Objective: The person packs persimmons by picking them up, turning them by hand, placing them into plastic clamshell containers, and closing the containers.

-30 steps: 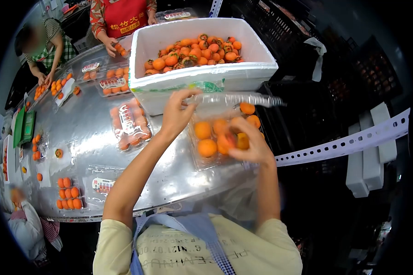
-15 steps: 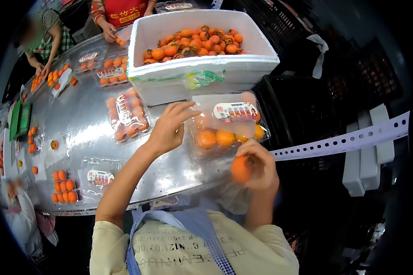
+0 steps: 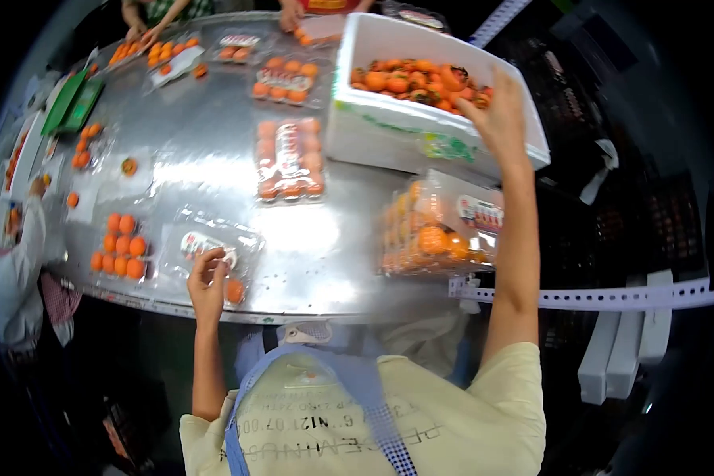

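My left hand is closed, its fingers curled at the near edge of a clear plastic clamshell pack. What its fingertips pinch, if anything, I cannot make out. One orange persimmon lies just right of those fingers, in the pack's near corner. Over the front rim of a white foam box reaches my right hand, thumb and fingers apart, with nothing seen in it. Loose persimmons with dark leafy tops fill the box's bottom. Labelled clear packs of persimmons stand below that arm, blurred.
Filled packs stand on the metal table. A group of persimmons sits at left, near a green tray. Across the table, co-workers' hands handle fruit. A perforated white strip crosses at right.
The view has swung. My left hand has moved from the labelled pack to the clamshell at left. My right hand, which held a persimmon, has gone up to the foam box without it.
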The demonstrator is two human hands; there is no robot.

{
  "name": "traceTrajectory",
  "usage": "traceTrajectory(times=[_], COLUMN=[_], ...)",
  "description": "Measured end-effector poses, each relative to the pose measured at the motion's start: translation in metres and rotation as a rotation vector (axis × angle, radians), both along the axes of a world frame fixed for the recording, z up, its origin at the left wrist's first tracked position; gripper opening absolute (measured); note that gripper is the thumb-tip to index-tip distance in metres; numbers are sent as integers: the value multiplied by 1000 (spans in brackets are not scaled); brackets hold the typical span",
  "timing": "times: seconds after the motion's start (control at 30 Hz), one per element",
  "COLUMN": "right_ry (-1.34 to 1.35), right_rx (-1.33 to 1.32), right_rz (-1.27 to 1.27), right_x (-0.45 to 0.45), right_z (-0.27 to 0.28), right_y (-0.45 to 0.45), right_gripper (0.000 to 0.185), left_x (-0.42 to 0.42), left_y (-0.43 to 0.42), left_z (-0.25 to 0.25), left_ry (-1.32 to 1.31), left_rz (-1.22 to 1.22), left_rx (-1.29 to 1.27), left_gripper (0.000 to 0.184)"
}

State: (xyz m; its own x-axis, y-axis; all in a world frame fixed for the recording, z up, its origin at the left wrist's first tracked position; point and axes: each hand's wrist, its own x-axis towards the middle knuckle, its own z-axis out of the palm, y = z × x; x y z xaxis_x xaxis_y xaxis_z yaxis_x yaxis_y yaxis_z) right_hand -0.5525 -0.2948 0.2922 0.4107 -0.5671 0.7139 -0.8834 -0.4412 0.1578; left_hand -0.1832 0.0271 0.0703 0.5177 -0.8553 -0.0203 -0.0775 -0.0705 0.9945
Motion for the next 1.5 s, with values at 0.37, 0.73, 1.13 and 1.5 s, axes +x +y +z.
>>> traceTrajectory(times=[0.37, 0.73, 1.13, 1.5], right_ry=[-427, -1757, -2291, -2259], right_rx=[1118, 1624, 1416, 1331], right_rz=[555, 79, 209, 157], right_x=[168, 204, 266, 273], right_z=[-75, -284, -316, -325], right_y=[172, 149, 110, 87], right_gripper=[46, 64, 43, 40], left_x=[96, 140, 143, 141], left_y=[101, 60, 54, 52], left_z=[-41, -78, -93, -88], left_ry=[-167, -127, 77, 171], left_rz=[476, 301, 185, 182], left_rx=[235, 262, 260, 233], left_gripper=[27, 49, 43, 43])
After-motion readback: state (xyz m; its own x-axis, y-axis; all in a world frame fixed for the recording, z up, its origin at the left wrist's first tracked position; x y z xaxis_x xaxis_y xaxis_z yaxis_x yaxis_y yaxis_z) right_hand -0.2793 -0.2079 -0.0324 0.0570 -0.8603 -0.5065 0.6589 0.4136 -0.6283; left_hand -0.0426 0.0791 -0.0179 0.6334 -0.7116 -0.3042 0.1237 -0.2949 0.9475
